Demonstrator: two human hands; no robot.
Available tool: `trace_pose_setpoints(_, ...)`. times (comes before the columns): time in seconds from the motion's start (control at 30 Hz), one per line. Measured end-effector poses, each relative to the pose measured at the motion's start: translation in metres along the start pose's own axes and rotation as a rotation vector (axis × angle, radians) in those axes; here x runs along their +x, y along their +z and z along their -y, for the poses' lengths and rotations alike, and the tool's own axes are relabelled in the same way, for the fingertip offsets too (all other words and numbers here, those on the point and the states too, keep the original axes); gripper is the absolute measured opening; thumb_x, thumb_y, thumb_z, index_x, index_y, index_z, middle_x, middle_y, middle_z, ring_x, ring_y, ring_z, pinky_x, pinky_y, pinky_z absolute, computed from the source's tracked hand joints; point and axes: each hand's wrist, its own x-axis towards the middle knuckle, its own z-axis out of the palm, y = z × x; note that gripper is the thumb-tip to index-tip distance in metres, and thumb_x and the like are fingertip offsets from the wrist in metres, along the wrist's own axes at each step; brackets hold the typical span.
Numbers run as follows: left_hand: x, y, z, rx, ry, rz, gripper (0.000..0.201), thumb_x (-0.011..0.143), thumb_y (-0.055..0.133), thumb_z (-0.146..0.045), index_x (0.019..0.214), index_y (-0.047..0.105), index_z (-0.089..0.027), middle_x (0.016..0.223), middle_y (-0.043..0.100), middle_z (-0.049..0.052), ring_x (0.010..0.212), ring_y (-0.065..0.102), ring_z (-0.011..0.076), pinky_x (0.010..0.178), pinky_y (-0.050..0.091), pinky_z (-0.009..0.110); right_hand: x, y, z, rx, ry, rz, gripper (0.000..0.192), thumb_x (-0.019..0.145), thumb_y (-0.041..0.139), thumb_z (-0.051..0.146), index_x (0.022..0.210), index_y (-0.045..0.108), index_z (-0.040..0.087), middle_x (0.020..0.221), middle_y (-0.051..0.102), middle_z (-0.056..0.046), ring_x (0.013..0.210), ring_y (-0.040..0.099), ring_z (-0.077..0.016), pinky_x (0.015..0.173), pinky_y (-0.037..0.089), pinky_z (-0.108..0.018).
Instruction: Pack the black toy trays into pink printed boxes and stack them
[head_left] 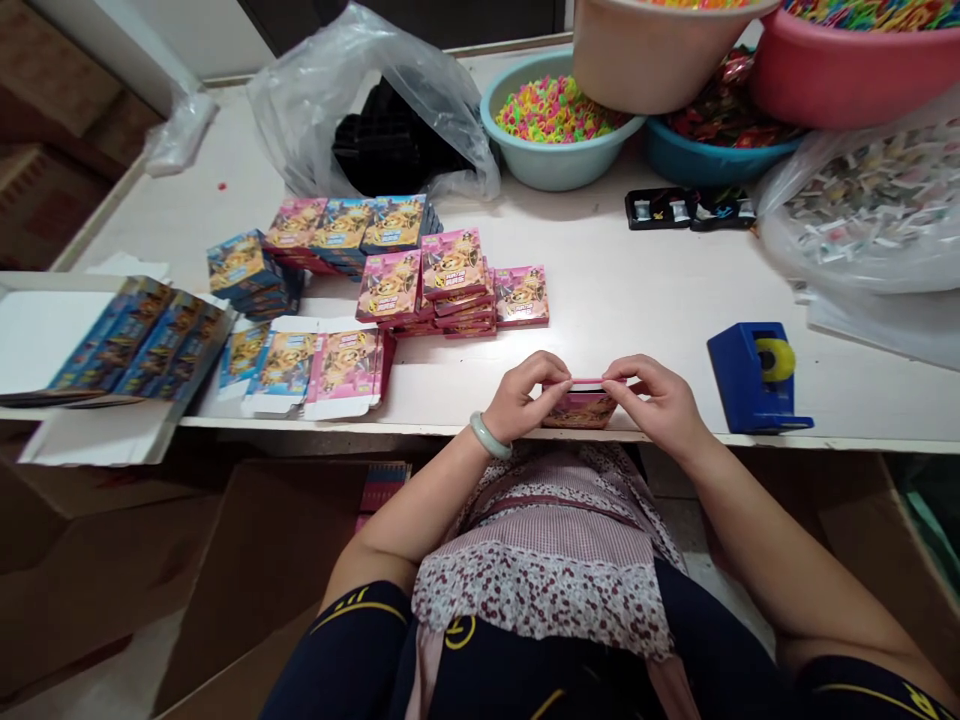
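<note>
A small pink printed box is held at the table's front edge, gripped from both sides. My left hand pinches its left end and wears a pale green bangle at the wrist. At the right end, my right hand has its fingers curled over the top edge. Just beyond the hands lie stacks of pink boxes and blue boxes. Flat unfolded cartons lie to the left of my left hand.
A blue tape dispenser stands right of my right hand. Basins of colourful small pieces sit at the back, with plastic bags and black trays. A white tray of blue cartons is at far left. Cardboard boxes stand below the table.
</note>
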Motion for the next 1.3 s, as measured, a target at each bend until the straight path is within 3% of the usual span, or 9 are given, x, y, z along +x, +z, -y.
trace_pose_setpoints(0.1, -0.007, -0.010, 0.005, 0.082, 0.183, 0.112, 0.013, 0.091, 0.056, -0.023, 0.101, 0.063, -0.019, 0.104, 0.066, 0.010, 0.095, 0.064, 0.0161, 0.081, 0.054, 0.030, -0.006, -0.006, 0.000, -0.058, -0.133, 0.043, 0.008, 0.089, 0.059, 0.026, 0.094, 0.066, 0.025, 0.095, 0.066, -0.004, 0.090, 0.063, -0.0185, 0.068, 0.056, -0.031)
trace_pose_setpoints(0.2, -0.017, -0.019, 0.009, 0.203, 0.341, 0.213, 0.030, 0.089, 0.059, -0.019, 0.119, 0.058, -0.023, 0.114, 0.065, 0.010, 0.104, 0.064, 0.0163, 0.083, 0.056, 0.030, -0.016, -0.011, -0.007, -0.147, -0.322, 0.072, 0.018, 0.088, 0.062, 0.023, 0.105, 0.065, 0.027, 0.101, 0.066, -0.005, 0.092, 0.064, -0.0187, 0.077, 0.058, -0.036)
trace_pose_setpoints(0.37, -0.026, -0.020, 0.014, 0.325, 0.370, 0.204, 0.038, 0.091, 0.053, -0.013, 0.126, 0.053, -0.025, 0.121, 0.062, 0.010, 0.109, 0.062, 0.0171, 0.084, 0.057, 0.033, -0.026, 0.002, -0.023, -0.182, -0.461, -0.049, 0.034, 0.086, 0.061, 0.014, 0.116, 0.061, 0.030, 0.106, 0.063, -0.006, 0.095, 0.063, -0.0184, 0.078, 0.058, -0.035)
trace_pose_setpoints(0.57, -0.017, 0.003, 0.017, 0.046, 0.082, -0.016, 0.028, 0.087, 0.062, -0.019, 0.114, 0.056, -0.019, 0.105, 0.064, 0.009, 0.098, 0.064, 0.0162, 0.083, 0.055, 0.030, -0.026, 0.012, -0.021, -0.048, -0.173, -0.148, 0.033, 0.089, 0.059, 0.024, 0.121, 0.055, 0.028, 0.119, 0.058, -0.009, 0.107, 0.059, -0.0219, 0.080, 0.057, -0.037)
trace_pose_setpoints(0.67, -0.013, 0.015, 0.017, 0.079, 0.082, -0.128, 0.026, 0.087, 0.060, -0.017, 0.113, 0.059, -0.020, 0.105, 0.064, 0.007, 0.098, 0.062, 0.0161, 0.083, 0.054, 0.030, -0.041, -0.029, -0.030, -0.123, 0.008, -0.251, 0.034, 0.088, 0.059, 0.029, 0.122, 0.055, 0.024, 0.119, 0.057, -0.010, 0.098, 0.062, -0.0210, 0.074, 0.056, -0.036)
trace_pose_setpoints(0.77, -0.010, 0.019, 0.020, 0.154, 0.124, -0.173, 0.025, 0.087, 0.058, -0.013, 0.110, 0.062, -0.021, 0.107, 0.063, 0.007, 0.100, 0.061, 0.0170, 0.080, 0.054, 0.031, -0.065, -0.089, -0.041, -0.479, 0.206, -0.424, 0.025, 0.088, 0.056, 0.031, 0.109, 0.063, 0.019, 0.102, 0.060, -0.010, 0.078, 0.061, -0.0195, 0.072, 0.054, -0.038)
trace_pose_setpoints(0.9, -0.005, 0.019, 0.025, 0.208, 0.136, -0.184, 0.027, 0.085, 0.061, -0.011, 0.109, 0.063, -0.021, 0.107, 0.063, 0.006, 0.097, 0.061, 0.0164, 0.075, 0.054, 0.029, -0.083, -0.136, -0.048, -0.840, 0.443, -0.405, 0.028, 0.084, 0.058, 0.035, 0.100, 0.070, 0.015, 0.100, 0.057, -0.013, 0.083, 0.059, -0.0250, 0.078, 0.050, -0.043)
trace_pose_setpoints(1.13, -0.004, 0.018, 0.026, 0.244, 0.123, -0.148, 0.030, 0.085, 0.060, -0.012, 0.113, 0.061, -0.023, 0.108, 0.063, 0.006, 0.098, 0.061, 0.0170, 0.078, 0.054, 0.031, -0.089, -0.141, -0.067, -0.416, 0.522, -0.537, 0.033, 0.082, 0.057, 0.048, 0.083, 0.070, 0.018, 0.086, 0.060, -0.007, 0.070, 0.056, -0.0175, 0.071, 0.050, -0.035)
trace_pose_setpoints(1.3, -0.002, 0.018, 0.027, 0.249, 0.103, -0.138, 0.029, 0.085, 0.061, -0.014, 0.113, 0.061, -0.022, 0.107, 0.062, 0.006, 0.098, 0.061, 0.0175, 0.079, 0.054, 0.032, -0.085, -0.146, -0.066, -0.595, 0.518, -0.486, 0.031, 0.078, 0.063, 0.047, 0.091, 0.074, 0.022, 0.094, 0.056, -0.006, 0.066, 0.052, -0.0151, 0.073, 0.048, -0.037)
